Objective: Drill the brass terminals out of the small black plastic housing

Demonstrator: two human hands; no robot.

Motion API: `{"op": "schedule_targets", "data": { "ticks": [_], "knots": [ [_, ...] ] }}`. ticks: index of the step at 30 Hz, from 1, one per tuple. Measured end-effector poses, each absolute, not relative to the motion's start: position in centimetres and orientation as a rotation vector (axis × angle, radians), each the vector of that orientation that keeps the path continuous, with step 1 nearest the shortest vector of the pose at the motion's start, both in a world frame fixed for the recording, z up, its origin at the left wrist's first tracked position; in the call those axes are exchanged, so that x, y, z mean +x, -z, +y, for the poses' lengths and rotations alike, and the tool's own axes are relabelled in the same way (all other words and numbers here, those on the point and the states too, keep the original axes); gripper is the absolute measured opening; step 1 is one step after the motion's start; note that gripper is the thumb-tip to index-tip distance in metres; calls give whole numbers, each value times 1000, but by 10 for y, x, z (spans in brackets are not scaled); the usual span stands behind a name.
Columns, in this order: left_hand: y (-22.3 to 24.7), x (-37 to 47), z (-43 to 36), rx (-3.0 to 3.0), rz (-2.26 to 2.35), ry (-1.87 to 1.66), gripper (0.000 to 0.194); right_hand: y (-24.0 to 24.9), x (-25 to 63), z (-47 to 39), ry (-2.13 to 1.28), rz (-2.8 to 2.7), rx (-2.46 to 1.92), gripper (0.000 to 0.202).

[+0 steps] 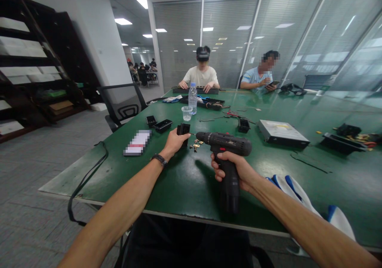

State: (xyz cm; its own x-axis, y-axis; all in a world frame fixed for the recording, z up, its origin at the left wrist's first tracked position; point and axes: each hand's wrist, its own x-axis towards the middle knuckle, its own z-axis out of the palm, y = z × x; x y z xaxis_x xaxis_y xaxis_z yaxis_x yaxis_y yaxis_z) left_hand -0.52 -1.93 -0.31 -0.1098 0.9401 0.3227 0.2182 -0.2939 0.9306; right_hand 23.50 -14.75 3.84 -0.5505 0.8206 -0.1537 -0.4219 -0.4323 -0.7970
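Observation:
My left hand (174, 142) is closed round a small black plastic box (183, 130), holding it on edge above the green table (179, 184). In my right hand (231, 166) is a black cordless drill (228, 142), its fingers wrapped round the handle. The drill points left, and its thin bit reaches toward the box's side near my left thumb; whether it touches cannot be made out. Below the chuck lie several small screws and brass-coloured pieces (196, 145). Two more black boxes (163, 125) rest left of my left hand.
Beyond my hands stand a clear plastic cup (187, 113) and a water bottle (193, 99). A disc drive (283, 133) lies to the right, with white-and-blue gloves (294, 190) by my right forearm. A phone-like item (137, 142) is at left. Two people sit across the table.

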Motion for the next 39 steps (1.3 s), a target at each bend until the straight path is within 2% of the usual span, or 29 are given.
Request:
{"op": "schedule_targets", "data": {
  "ticks": [39],
  "knots": [
    [-1,-3,-24,1515,1334,-1456,37,-37,237,-149,-2095,-854,-670,16]
  ]
}}
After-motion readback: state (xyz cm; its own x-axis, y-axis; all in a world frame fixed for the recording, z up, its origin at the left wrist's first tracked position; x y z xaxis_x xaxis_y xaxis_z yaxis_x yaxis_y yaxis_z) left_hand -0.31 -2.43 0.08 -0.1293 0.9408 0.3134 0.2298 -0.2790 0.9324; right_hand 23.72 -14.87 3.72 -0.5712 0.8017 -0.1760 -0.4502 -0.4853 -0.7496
